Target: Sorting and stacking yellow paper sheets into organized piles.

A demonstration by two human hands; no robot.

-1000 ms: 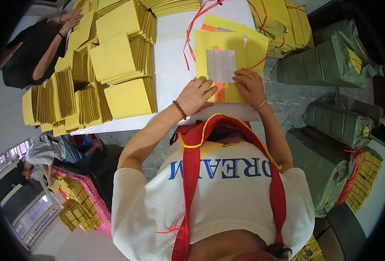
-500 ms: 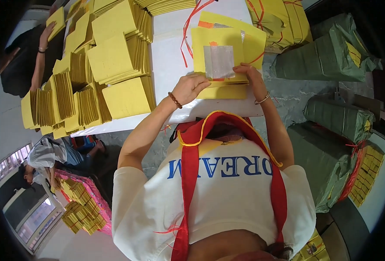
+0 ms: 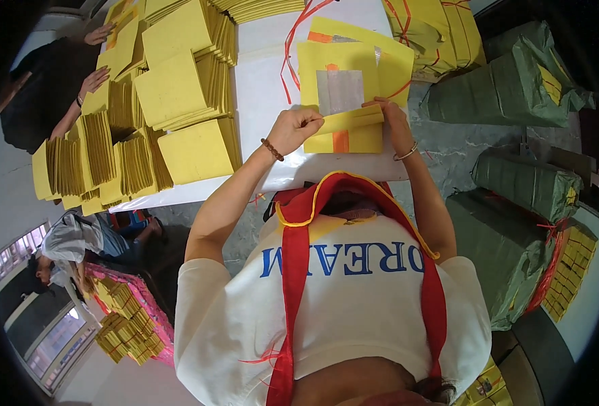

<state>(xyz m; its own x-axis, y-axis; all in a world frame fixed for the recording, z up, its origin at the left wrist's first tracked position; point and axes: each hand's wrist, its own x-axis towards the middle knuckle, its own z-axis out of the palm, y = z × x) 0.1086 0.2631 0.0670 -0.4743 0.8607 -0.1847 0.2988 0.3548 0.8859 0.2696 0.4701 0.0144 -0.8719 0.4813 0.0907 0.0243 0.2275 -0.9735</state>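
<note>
A yellow paper sheet (image 3: 349, 120) is being folded on top of a small pile of yellow paper near the table's front edge. Its near part is bent up into a narrow band, and an orange strip (image 3: 340, 141) shows below that band. My left hand (image 3: 295, 133) pinches the band's left end between thumb and fingers. At the other end, my right hand (image 3: 395, 124) grips the sheet's edge with its fingers against the fold. Beyond the band, a silver-grey foil square (image 3: 340, 90) lies on the yellow paper. More yellow sheets (image 3: 393, 64) stick out behind, slightly turned.
Stacks of folded yellow paper (image 3: 178, 91) stand on the white table (image 3: 262, 84) to the left. Red string (image 3: 288, 61) lies behind the pile. Tied yellow bundles (image 3: 441, 34) and green wrapped bales (image 3: 499, 95) are at right. A co-worker's hand (image 3: 95, 81) touches the far-left stacks.
The sheet's near edge has been folded up away from me, baring the orange strip. My left hand has moved slightly left. The co-worker's hands have come down onto the stacks.
</note>
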